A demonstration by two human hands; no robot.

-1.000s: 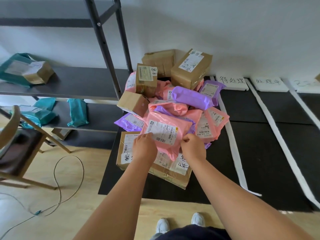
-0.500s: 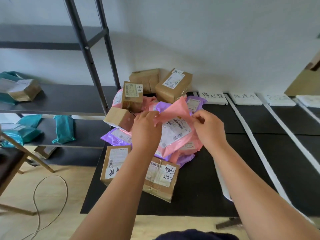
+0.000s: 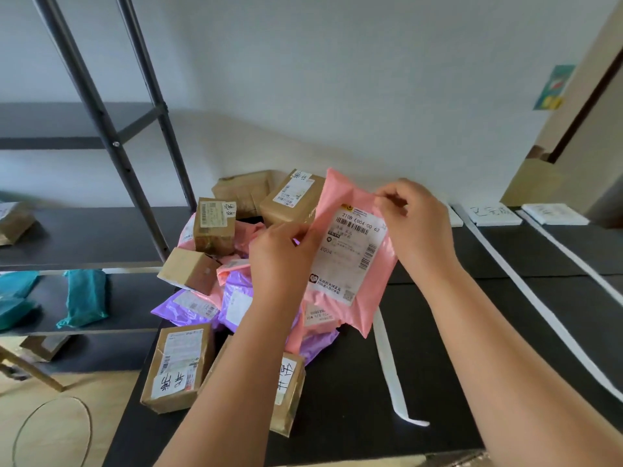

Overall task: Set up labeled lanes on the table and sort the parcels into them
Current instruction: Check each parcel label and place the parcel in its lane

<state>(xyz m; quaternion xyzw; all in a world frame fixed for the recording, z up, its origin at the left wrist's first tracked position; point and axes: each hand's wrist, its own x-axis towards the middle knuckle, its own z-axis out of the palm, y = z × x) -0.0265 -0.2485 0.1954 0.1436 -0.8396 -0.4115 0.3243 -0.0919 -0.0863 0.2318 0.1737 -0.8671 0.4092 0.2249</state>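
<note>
Hands hold a pink parcel [image 3: 350, 264] upright above the black bench [image 3: 354, 399], its printed label facing the head camera. The left hand [image 3: 279, 261] has its grip closed on the parcel's left edge. The right hand [image 3: 416, 227] pinches the top right corner. Below and to the left lies a heap of parcels [image 3: 215, 230], brown boxes among pink and purple bags. A white strip [image 3: 387, 358] runs along the bench under the parcel. A label card [image 3: 492, 214] sits by the wall, its writing seemingly handwritten but unreadable.
</note>
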